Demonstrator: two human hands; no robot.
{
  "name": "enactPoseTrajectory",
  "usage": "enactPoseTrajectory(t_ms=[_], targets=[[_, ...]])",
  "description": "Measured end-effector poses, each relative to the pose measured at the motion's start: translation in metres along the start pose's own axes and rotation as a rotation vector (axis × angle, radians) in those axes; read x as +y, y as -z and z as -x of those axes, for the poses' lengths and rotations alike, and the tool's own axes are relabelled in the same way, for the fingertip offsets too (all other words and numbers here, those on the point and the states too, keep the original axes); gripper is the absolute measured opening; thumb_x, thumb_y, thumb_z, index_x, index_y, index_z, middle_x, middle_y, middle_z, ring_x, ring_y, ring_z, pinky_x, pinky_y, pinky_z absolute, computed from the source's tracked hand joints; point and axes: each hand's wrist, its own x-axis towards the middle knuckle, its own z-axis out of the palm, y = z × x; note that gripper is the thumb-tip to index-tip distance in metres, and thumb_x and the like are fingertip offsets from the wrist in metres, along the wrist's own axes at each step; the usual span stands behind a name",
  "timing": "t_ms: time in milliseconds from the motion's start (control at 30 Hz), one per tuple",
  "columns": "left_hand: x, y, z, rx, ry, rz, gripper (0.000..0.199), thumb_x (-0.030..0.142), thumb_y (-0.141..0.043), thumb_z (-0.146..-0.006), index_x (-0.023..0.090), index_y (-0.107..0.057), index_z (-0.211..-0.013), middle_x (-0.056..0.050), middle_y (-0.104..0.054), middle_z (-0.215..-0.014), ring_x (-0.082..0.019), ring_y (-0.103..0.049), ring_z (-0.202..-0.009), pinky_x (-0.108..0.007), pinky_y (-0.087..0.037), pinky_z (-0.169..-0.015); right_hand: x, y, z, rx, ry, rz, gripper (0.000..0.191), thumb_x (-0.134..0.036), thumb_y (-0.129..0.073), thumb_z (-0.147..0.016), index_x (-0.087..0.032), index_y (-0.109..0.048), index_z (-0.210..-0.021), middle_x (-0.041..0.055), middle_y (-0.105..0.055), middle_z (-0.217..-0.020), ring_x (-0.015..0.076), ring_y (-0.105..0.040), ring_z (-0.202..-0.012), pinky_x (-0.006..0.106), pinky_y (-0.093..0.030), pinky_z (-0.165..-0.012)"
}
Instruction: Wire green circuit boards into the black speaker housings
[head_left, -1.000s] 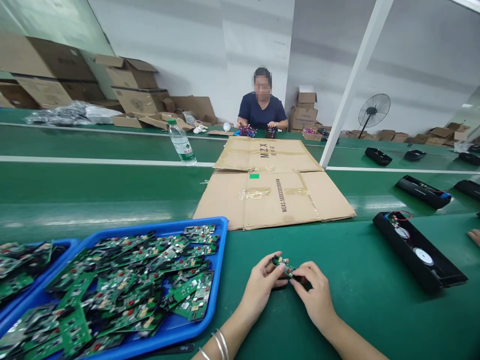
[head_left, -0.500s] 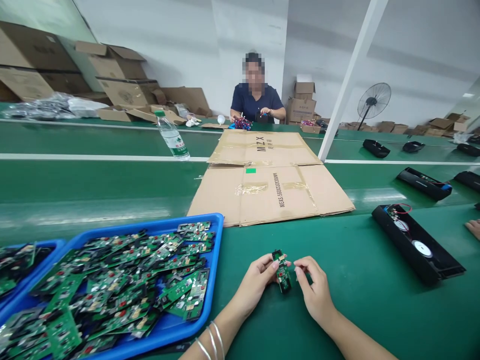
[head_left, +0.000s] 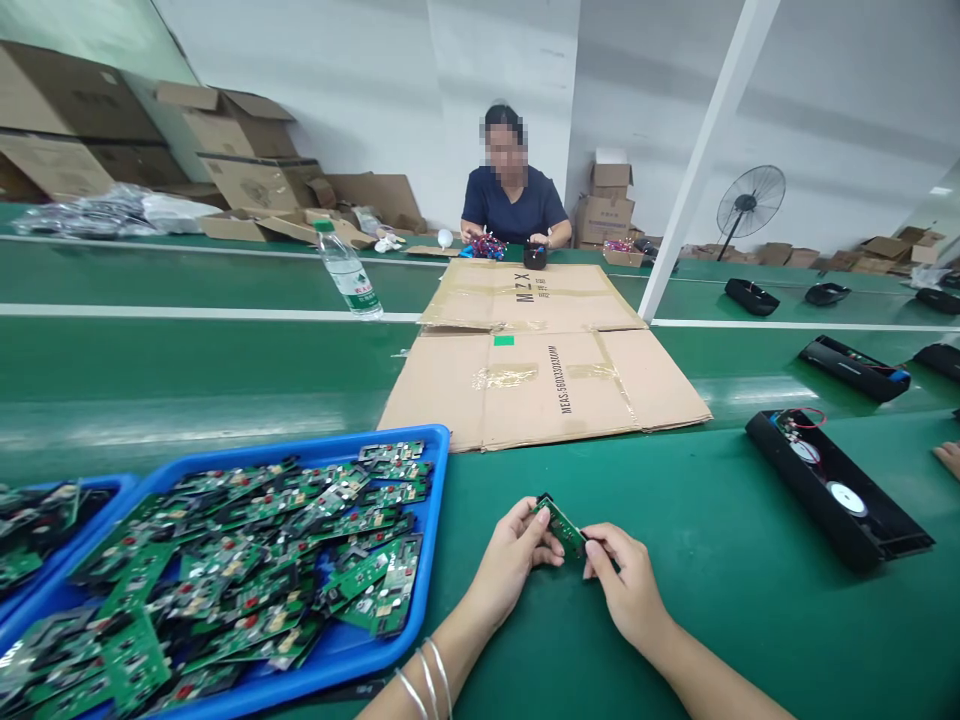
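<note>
A lane of green tabletop (head_left: pixel 709 510) opens between the right hand (head_left: pixel 628 578) and a black casing (head_left: pixel 814 505), whose long walls bar the way right; a circuit board (head_left: pixel 562 530) fills the gap to the left hand (head_left: pixel 512 555); at left, a heaped blue tray (head_left: pixel 436 520) raises its rim; beyond, flat cardboard (head_left: pixel 540 390) leaves room overhead, between a bottle (head_left: pixel 349 278) and a white post (head_left: pixel 701 170).
</note>
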Motion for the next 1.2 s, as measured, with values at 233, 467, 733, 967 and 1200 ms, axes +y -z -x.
enactPoseTrajectory(t_ms=[233, 467, 733, 967, 1200], targets=[[0.002, -0.001, 0.001, -0.021, 0.029, 0.012, 0.037, 0.042, -0.073, -0.066, 0.015, -0.053, -0.082, 0.002, -0.06, -0.06, -0.013, -0.061, -0.054, -0.025, -0.051, -0.053, 0.008, 0.002, -0.007, 0.025, -0.102, -0.113, 0.035, -0.047, -0.043, -0.089, -0.015, -0.057, -0.092, -0.0013, -0.055, -0.057, 0.0133, -0.056, -0.049, 0.024, -0.044, -0.05], [0.006, -0.001, 0.003, -0.08, 0.042, 0.01, 0.034, 0.041, -0.072, -0.068, 0.015, -0.056, -0.084, -0.001, -0.065, -0.071, -0.015, -0.064, -0.061, -0.024, -0.052, -0.053, 0.006, 0.003, -0.006, 0.063, -0.113, -0.148, 0.035, -0.048, -0.044, -0.089, -0.016, -0.058, -0.091, -0.0005, -0.056, -0.061, 0.0135, -0.054, -0.053, 0.025, -0.043, -0.053], [0.001, -0.002, 0.005, -0.136, 0.083, -0.109, 0.034, 0.041, -0.071, -0.069, 0.018, -0.046, -0.066, 0.002, -0.062, -0.057, -0.019, -0.069, -0.055, -0.02, -0.049, -0.041, 0.008, 0.007, -0.007, 0.096, -0.126, -0.187, 0.03, -0.047, -0.048, -0.087, -0.019, -0.06, -0.091, 0.0034, -0.06, -0.079, 0.0142, -0.056, -0.064, 0.024, -0.046, -0.057], [-0.001, -0.006, 0.01, -0.092, -0.031, -0.185, 0.027, 0.037, -0.07, -0.072, 0.017, -0.052, -0.07, -0.005, -0.067, -0.081, -0.022, -0.069, -0.078, -0.031, -0.056, -0.064, 0.01, 0.001, -0.008, 0.157, -0.144, -0.288, 0.031, -0.046, -0.055, -0.081, -0.021, -0.051, -0.098, 0.0041, -0.058, -0.088, 0.0142, -0.057, -0.066, 0.026, -0.048, -0.054], [-0.009, -0.006, 0.011, -0.069, -0.16, -0.252, 0.02, 0.031, -0.064, -0.077, 0.019, -0.049, -0.069, -0.009, -0.064, -0.098, -0.025, -0.064, -0.096, -0.036, -0.053, -0.075, 0.002, 0.001, -0.011, 0.221, -0.205, -0.302, 0.027, -0.044, -0.063, -0.075, -0.017, -0.059, -0.074, -0.0019, -0.05, -0.067, 0.0086, -0.046, -0.049, 0.022, -0.04, -0.044]])
